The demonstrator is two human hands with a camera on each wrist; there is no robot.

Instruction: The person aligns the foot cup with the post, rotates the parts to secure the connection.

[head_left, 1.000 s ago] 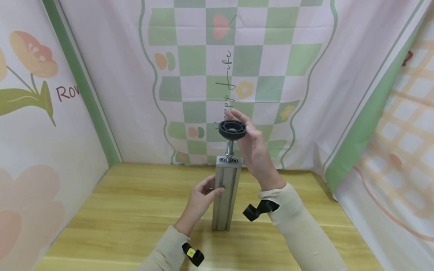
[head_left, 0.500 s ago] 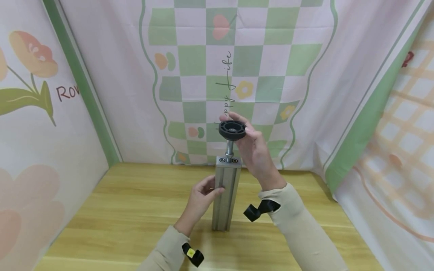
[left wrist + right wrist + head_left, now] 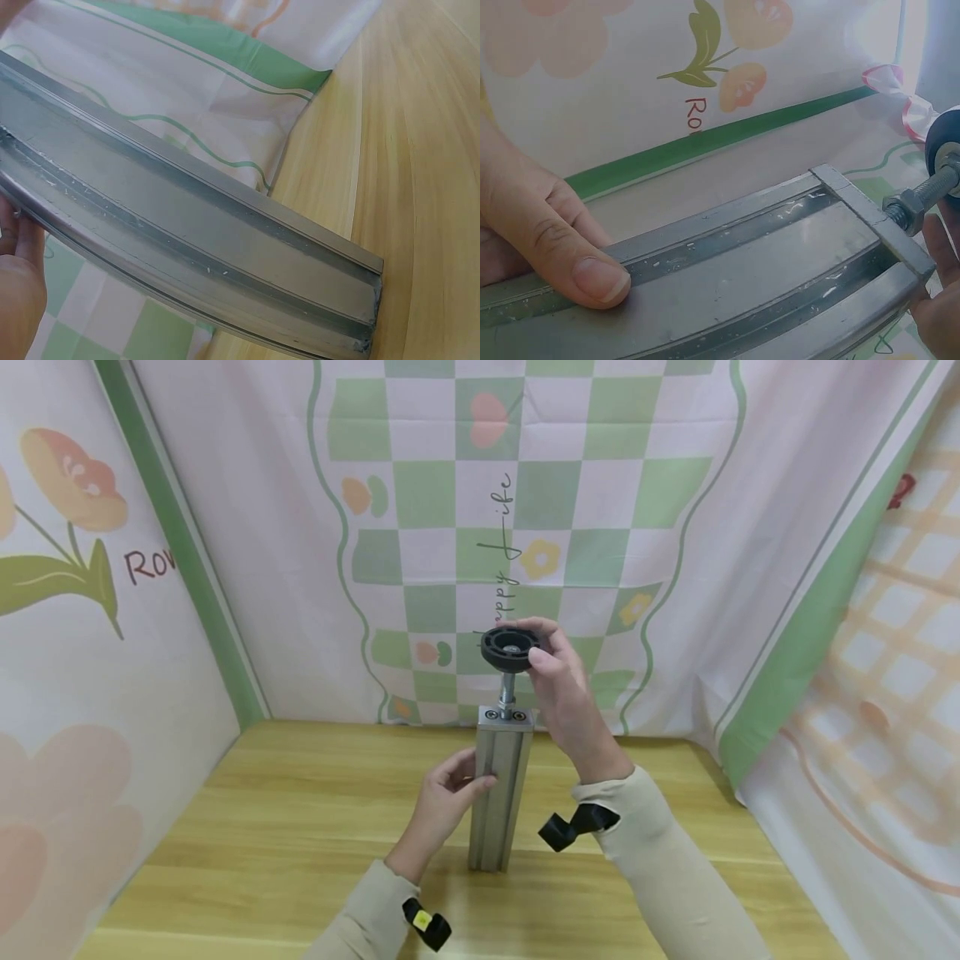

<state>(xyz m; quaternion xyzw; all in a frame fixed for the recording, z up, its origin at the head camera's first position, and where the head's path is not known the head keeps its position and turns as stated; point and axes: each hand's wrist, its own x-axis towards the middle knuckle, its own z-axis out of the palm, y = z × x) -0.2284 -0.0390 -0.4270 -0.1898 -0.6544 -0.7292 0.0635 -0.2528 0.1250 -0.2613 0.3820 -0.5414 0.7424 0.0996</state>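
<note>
A grooved aluminium profile (image 3: 498, 802) stands upright on the wooden table. My left hand (image 3: 450, 793) grips it around its upper half, thumb across the near face. From the end plate (image 3: 495, 723) on top rises a threaded rod (image 3: 508, 687) with a hex nut (image 3: 906, 204) low on it. It carries a round black levelling foot (image 3: 497, 657), its hollow side up. My right hand (image 3: 564, 693) holds the foot's rim from the right, thumb on the near edge and fingers behind. In the left wrist view the profile's lower end (image 3: 330, 300) meets the table.
The wooden table (image 3: 300, 827) spreads out around the profile. Printed cloth (image 3: 420, 527) hangs behind it, with more at both sides. A black wrist mount (image 3: 577, 825) sits on the right sleeve, another (image 3: 427, 925) on the left.
My right thumb and fingers have closed in from loosely straight onto the foot's rim, the thumb sliding toward the near side. The left hand and the profile have stayed put.
</note>
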